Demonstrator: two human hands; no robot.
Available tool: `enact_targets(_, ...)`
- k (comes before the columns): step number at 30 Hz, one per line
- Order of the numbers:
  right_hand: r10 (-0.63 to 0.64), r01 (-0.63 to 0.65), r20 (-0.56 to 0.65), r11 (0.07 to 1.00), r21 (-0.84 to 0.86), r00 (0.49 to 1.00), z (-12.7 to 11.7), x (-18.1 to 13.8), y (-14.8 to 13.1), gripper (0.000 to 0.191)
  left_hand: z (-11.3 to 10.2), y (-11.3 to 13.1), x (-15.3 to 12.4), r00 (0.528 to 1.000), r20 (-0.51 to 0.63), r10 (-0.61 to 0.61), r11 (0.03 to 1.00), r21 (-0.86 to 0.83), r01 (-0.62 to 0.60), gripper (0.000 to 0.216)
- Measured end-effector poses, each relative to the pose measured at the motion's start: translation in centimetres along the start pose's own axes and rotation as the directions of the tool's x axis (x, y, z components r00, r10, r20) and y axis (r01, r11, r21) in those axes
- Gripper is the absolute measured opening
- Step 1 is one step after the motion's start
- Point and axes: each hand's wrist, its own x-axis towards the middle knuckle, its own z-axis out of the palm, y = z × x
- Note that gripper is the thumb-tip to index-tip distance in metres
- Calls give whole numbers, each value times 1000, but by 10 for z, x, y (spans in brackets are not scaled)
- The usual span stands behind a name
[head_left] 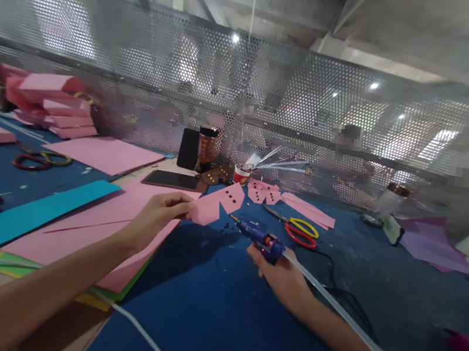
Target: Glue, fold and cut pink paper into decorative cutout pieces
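Observation:
My left hand (pixel 158 211) pinches a pink paper cut-out (pixel 217 203) with small square holes and holds it up over the blue table cover (pixel 213 308). My right hand (pixel 279 273) grips a blue glue gun (pixel 259 239); its nozzle points left toward the cut-out's lower edge, a short gap away. A long clear glue stick (pixel 353 325) runs back from the gun along my right forearm.
Large pink sheets (pixel 93 224) and a teal sheet (pixel 37 212) lie at left. Yellow-and-red scissors (pixel 299 231), more pink cut-outs (pixel 288 200), a red cup (pixel 241 174), a dark jar (pixel 205 148) and a black tablet (pixel 172 179) sit beyond. A perforated metal screen (pixel 154 62) backs the table.

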Motion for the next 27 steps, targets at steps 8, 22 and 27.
enact_targets(8,-219,216,81,976,39,972,0,-15,-16,22,12,3,-8,994,113,9,994,107,-21,14)
enact_targets(22,-347,345,-11,935,-75,938,11,-13,-12,13,21,9,-16,978,207,5,997,76,-21,16)
enact_targets(27,-367,365,-6,926,-100,930,11,-13,-12,12,20,9,-17,978,210,-4,997,78,-13,18)
